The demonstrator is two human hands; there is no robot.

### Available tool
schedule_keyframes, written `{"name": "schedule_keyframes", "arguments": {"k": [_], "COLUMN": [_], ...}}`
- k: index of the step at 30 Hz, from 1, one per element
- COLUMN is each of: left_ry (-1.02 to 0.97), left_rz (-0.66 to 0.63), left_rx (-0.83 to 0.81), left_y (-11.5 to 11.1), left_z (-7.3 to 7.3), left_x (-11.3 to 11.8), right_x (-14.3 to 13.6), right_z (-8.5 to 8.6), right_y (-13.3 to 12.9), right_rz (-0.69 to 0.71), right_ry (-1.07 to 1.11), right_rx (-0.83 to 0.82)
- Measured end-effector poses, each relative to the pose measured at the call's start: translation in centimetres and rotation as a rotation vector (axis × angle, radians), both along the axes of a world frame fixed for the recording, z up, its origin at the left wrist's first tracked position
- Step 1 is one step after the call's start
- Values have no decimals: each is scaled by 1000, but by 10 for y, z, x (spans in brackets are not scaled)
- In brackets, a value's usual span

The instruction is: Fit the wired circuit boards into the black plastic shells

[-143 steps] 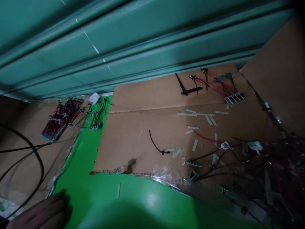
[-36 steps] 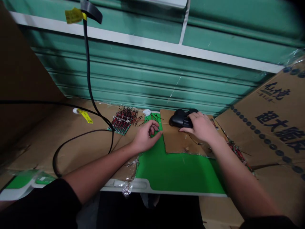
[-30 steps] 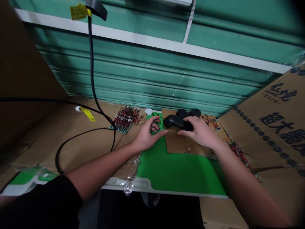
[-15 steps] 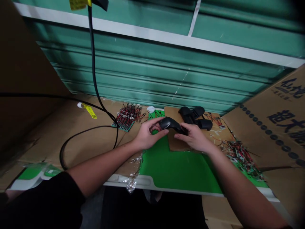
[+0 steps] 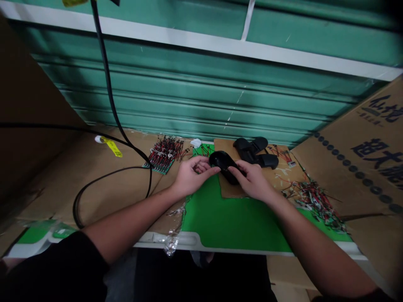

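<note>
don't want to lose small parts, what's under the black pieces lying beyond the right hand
The black pieces lie on a cardboard sheet, which shows beside them. Anything directly beneath them is covered and cannot be seen.

Left sleeve (image 5: 71, 262): black, short, loose, ending near elbow. Right sleeve (image 5: 370, 295): dark, mostly cut off at frame's lower corner. Left hand (image 5: 194, 174), right hand (image 5: 253, 180), both forearms bare. Trousers (image 5: 233, 279) black, details lost in shadow.
</note>
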State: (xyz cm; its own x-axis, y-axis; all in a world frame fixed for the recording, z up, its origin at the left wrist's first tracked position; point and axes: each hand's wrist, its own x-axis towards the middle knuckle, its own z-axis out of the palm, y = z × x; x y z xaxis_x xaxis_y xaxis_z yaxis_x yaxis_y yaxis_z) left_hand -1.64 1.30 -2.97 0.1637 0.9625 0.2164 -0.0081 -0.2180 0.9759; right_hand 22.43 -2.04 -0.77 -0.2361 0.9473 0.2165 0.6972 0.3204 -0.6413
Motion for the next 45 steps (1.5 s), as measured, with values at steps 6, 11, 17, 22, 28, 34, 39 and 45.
{"name": "schedule_keyframes", "arguments": {"k": [6,11,17,22,28,34,39,45], "left_ry": [68,153,500,712,960,991,899,821], "left_rz": [-31,-3,89,148,184,241,257,255], "left_rx": [25,90,333,399,79,43,-20,-94], "left_y": [4,4,6,12,12,15,20,23], "left_z": [-4,-7,-2,2,7,5,3,7], "left_x": [-5,-8,-18,-25,-19,-6,-4,-4], "right_x": [7,10,12,11,4,0,0,-3], "right_z": [-12,-16,-5,3,11,15,11,9], "right_y": [9,14,10,6,3,0,-1,-3], "right_rz": [-110,-156,-224,-180,-161,-205,-252,-256], "right_ry": [65,96,-172,-341,-392,-398,-395,-305], "right_rx": [15,-57,-163,-247,-263,-206,-114,15]}}
